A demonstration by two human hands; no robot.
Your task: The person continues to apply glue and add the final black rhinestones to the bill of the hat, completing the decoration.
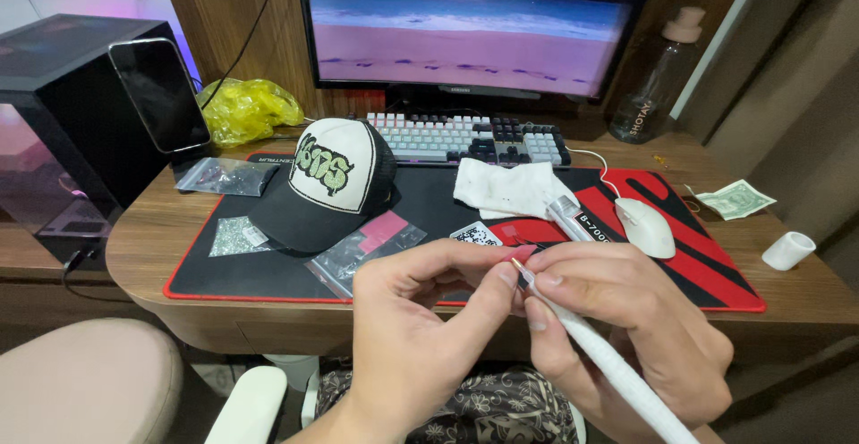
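My left hand (pixel 420 328) pinches a small pink piece (pixel 519 253) between thumb and forefinger, close in front of me. My right hand (pixel 626 319) grips a white pen-like tool (pixel 608 363) whose metal tip touches the pink piece. Both hands hover over the near edge of the black and red desk mat (pixel 215 269). A black and white cap (pixel 327 184) with green lettering lies on the mat to the left. A glue tube (pixel 573 218) lies just beyond my right hand.
Small clear bags of beads (pixel 234 236) lie by the cap. A white cloth (pixel 506 189), mouse (pixel 646 226), keyboard (pixel 465 138) and monitor (pixel 465 23) sit behind. A phone (pixel 161 95) leans at left; bottle (pixel 653 86), banknote (pixel 735 199) and white cap (pixel 789 250) at right.
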